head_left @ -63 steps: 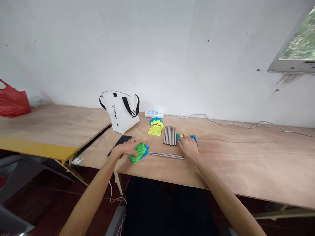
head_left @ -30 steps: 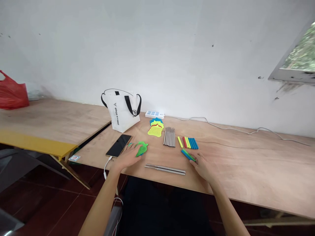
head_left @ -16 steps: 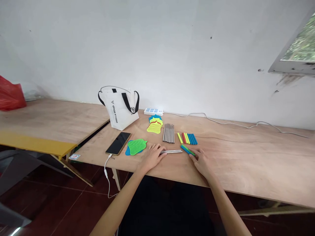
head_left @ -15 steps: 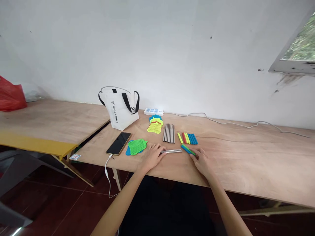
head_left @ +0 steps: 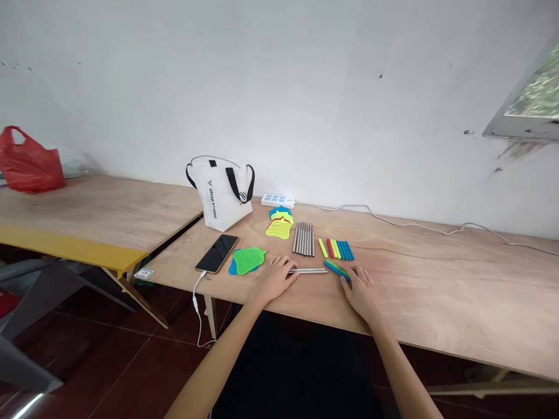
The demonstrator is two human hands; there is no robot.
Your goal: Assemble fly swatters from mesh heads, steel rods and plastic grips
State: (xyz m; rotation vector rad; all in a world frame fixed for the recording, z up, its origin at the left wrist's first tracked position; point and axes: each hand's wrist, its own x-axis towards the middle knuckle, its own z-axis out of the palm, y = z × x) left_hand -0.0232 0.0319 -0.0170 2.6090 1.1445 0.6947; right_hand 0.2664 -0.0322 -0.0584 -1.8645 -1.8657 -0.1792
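My left hand rests on the table with its fingers closed over one end of thin silver metal rods, which point to the right. My right hand grips the near end of a blue tube and a green tube lying against it. Past my hands lie a row of grey metal tubes and a row of short coloured tubes in yellow, red and blue. Left of my left hand, a green perforated fly swatter head overlaps a blue one. Yellow, red and blue swatter heads are fanned out farther back.
A phone on a white cable lies at the left. Behind it stands a white bag with black handles. A white power strip sits by the wall, its cord running right. On the neighbouring table is a red plastic bag.
The view has turned slightly left, so everything sits a little farther right. Both hands stay on the same rods and tubes, with hardly any movement over the table.
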